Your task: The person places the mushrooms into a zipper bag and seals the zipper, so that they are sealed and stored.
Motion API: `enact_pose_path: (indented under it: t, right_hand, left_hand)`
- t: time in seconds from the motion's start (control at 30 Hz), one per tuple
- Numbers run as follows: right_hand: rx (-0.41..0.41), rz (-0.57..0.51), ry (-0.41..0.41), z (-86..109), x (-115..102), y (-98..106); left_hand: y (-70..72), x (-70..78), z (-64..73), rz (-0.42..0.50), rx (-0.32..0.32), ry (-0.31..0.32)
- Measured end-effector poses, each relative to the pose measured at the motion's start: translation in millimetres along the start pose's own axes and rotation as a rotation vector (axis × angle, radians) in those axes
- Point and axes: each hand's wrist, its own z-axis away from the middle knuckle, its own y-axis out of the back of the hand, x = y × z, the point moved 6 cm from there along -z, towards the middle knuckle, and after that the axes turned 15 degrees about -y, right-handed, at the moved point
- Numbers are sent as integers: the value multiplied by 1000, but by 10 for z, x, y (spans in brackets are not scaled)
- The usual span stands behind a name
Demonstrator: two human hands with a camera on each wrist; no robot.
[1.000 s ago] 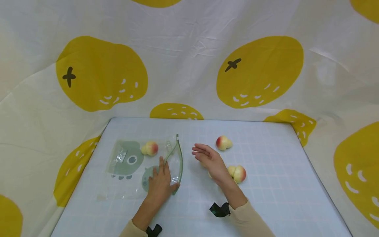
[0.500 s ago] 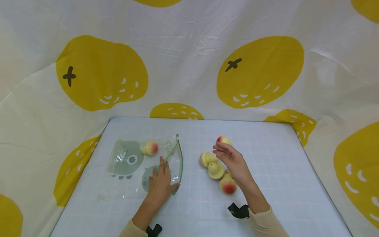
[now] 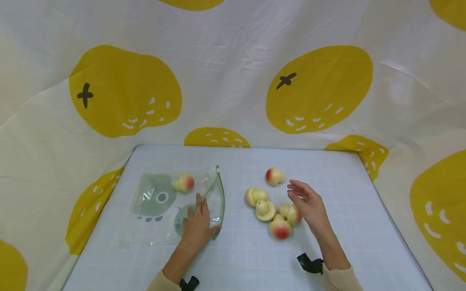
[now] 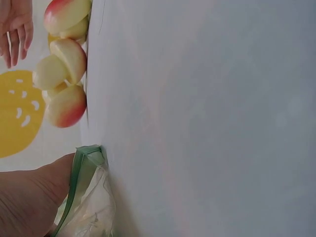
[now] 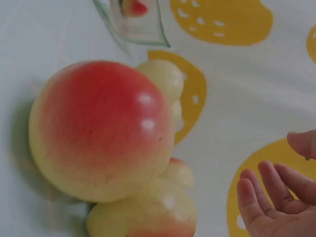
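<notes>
A clear zip bag [image 3: 165, 234] with green monster prints lies flat on the left of the table, its green-edged mouth [image 4: 74, 190] parted and facing right. Inside shows one peach-like toy [image 3: 186, 182], cream with a red blush. My left hand [image 3: 196, 222] rests on the bag near that mouth, fingers spread, thumb by the green edge. To the right, several similar toys form a cluster; one has a red end [image 3: 281, 231], another a small knob on a disc [image 3: 265, 210]. Just right of them my right hand [image 3: 309, 204] hovers with loosely extended fingers, holding nothing.
Another peach-like toy [image 3: 274, 176] lies apart, behind the cluster. The pale checked tabletop [image 3: 349, 202] ends at a white curtain [image 3: 225, 81] printed with yellow fruit. Dark wrist mounts [image 3: 310, 264] sit on both forearms.
My right hand has moved right, from over the cluster to beside it, uncovering the toys. The left hand, the bag and the toy inside have stayed put.
</notes>
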Motion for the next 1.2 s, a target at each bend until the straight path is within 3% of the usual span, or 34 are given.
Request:
enact_pose_path:
  t: [0.2,0.57,0.93,1.2]
  right_hand:
    - [78,88,-34,-1,230,139]
    - [100,157,-122,-10,518,304]
    - [-109,273,-364,-13,827,350]
    - [-156,330,-389,-7,835,317]
  left_hand:
    - [12,6,7,-3,3,-6]
    - [4,-10,17,20,17,-11]
    - [-15,-13,21,25,1,-5]
    - [13,1,0,15,12,-14]
